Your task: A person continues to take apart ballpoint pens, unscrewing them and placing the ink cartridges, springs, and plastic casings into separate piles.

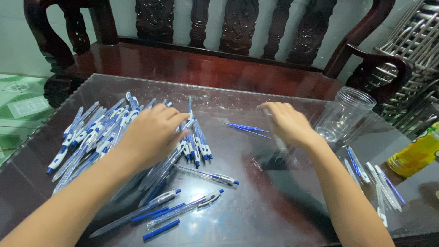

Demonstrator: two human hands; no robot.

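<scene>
**Left hand on the pen pile, right hand beside the loose refills**

Farthest out to the left of the left hand [153,132], a heap of blue-and-white pens [93,135] spreads over the glass-topped table [274,201]. Most of them lie slantwise, with their long axes running from near-left to far-right. The left hand rests palm down on the right end of this heap, fingers curled over several barrels. It covers them, so I cannot tell whether it actually grips one or only presses on them.

Just below that hand, nearer the person, a few pens [183,210] lie apart from the heap, also slantwise.

Between the two hands lie two thin blue refills [249,129], long axes almost crosswise, tilted slightly down toward the right. They sit just left of the right hand [288,123], clearly nearer to it than to the left hand.

The right hand is palm down with its fingers bent. A slim clear piece seems to be at its fingertips, but it is too blurred to say whether it is pinched there.

To the right of that hand stands a clear plastic jar [345,114], and beyond the right forearm lies a small group of pens [375,183]. A yellow bottle [416,155] lies at the far right edge.
</scene>
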